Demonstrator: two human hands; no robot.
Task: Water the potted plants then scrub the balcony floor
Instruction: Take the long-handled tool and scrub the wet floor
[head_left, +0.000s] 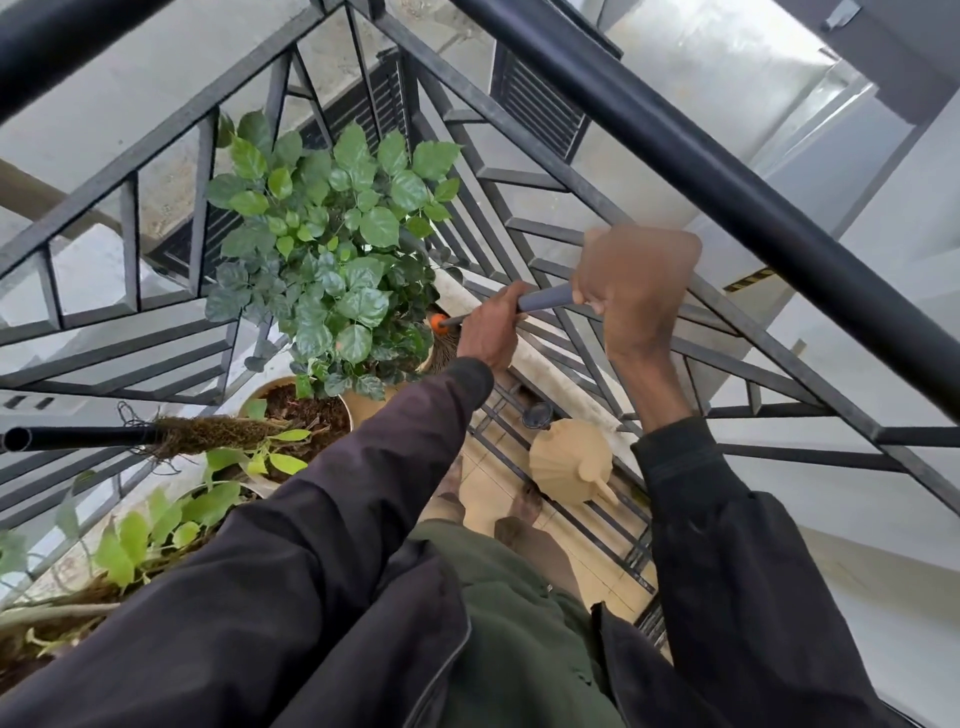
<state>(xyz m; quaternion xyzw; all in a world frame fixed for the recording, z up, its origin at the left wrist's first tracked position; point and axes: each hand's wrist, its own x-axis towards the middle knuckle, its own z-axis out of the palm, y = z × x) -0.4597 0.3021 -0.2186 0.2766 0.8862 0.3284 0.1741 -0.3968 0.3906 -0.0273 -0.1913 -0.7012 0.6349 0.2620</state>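
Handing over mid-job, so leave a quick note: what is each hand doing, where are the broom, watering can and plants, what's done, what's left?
Left hand: grips the grey broom handle low, near its orange collar.
Right hand: grips the same handle higher up.
Bristles: down behind the big leafy plant.
Watering can: set down on the tiled floor by the feet.
Done: watering, probably, since the can is put aside.
Left: scrub the floor. How much is already scrubbed cannot be told.
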